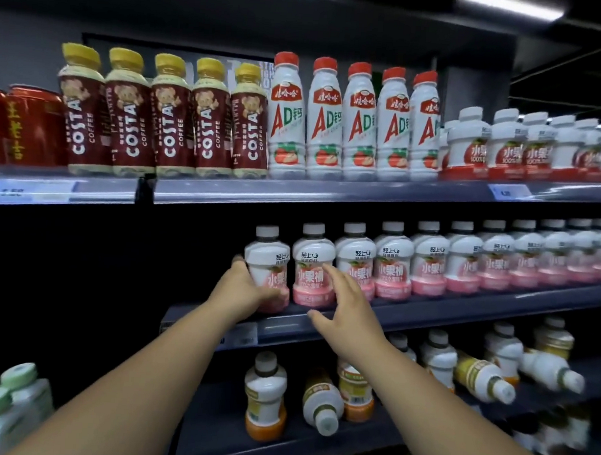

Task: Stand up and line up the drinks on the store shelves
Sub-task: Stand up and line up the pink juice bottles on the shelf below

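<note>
Head view: coffee bottles (pixel 168 120), red-capped white bottles (pixel 324 123) and red cans (pixel 31 126) fill the top shelf (pixel 294 191). Under the hands, orange-bottomed bottles (pixel 264 397) sit on the lower shelf (pixel 230 430), several tipped over. A row of pink bottles (pixel 430 267) stands on the middle shelf (pixel 463 311). The left hand (pixel 240 290) curls round the end pink bottle (pixel 269 257), low down. The right hand (pixel 348 311), fingers spread, hangs before the next pink bottle (pixel 313 259); whether it touches, I cannot tell.
</note>
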